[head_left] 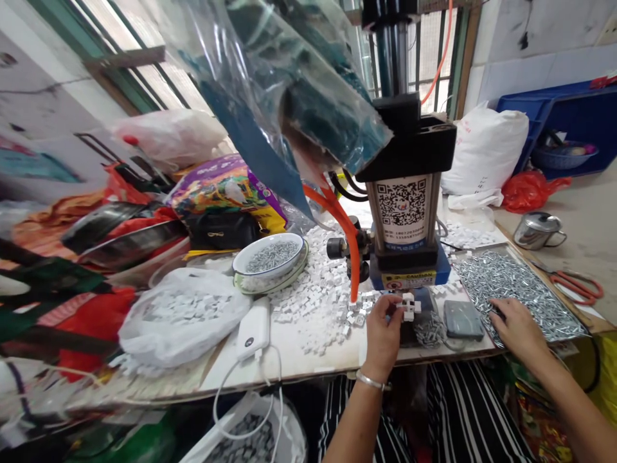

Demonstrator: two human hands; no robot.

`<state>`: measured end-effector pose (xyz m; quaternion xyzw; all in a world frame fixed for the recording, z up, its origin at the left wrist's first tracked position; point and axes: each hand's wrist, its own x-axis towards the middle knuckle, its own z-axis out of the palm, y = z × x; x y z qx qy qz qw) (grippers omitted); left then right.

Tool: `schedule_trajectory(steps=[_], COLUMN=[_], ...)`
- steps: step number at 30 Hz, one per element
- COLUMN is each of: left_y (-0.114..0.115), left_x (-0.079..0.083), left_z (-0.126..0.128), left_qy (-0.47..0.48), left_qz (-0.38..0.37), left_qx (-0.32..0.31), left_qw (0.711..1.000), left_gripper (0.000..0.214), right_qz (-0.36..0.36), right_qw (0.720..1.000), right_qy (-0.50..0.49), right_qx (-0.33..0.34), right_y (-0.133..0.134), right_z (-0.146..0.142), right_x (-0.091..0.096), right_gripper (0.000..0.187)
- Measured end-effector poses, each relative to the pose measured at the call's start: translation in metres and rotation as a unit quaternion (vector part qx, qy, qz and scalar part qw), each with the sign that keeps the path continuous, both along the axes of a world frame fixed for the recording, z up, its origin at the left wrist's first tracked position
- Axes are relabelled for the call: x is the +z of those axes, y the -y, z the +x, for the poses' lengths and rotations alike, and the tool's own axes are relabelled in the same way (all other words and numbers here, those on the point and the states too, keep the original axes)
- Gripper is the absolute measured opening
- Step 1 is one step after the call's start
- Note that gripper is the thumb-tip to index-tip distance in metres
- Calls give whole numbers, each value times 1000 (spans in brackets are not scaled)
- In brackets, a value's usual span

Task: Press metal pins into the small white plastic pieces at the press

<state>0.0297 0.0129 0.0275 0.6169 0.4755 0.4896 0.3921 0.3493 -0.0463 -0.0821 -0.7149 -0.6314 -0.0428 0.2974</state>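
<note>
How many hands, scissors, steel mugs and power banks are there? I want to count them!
Hands: 2, the left hand and the right hand
Red-handled scissors: 1
Steel mug: 1
White power bank: 1
Total: 5

Black-and-white striped trousers (463,411) at five o'clock, white blocks (313,302) at six, red-handled scissors (576,287) at three, a blue crate (554,122) at two, red cloth (91,328) at eight.

A yellow sticker (409,278) on the base of the press (405,145) reads CAUTION in black capitals. Above it, a white label (402,212) carries a QR code and lines of digits, too small to read exactly. Print on the white sack (484,151) is illegible
</note>
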Motion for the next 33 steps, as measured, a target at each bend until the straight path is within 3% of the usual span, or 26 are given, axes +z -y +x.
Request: schedule_trajectory(steps=[6,13,21,28,33], left_y=[9,-2,-22,-25,-15], left_x=[3,3,-1,-9,-4], left_z=[-13,2,-12,-14,-13], left_qy=[-94,-110,-143,-164,-108], left_qz=[79,124,115,136,133], left_qx=[-58,-5,-109,-101,-72], left_qw=[991,986,977,972,983], left_gripper=[15,22,34,37,33], right_qz=[-28,-38,-44,-49,-46], right_qw=[1000,999,999,998,997], right_qy=[12,18,5,-18,-52], right_qx=[0,-14,-25,-28,-41], right_y=[-1,-2,-2,-3,-4], right_z=[-1,-1,-2,-4,-7], right_x=[4,7,9,16,24], right_gripper=[30,27,27,29,28])
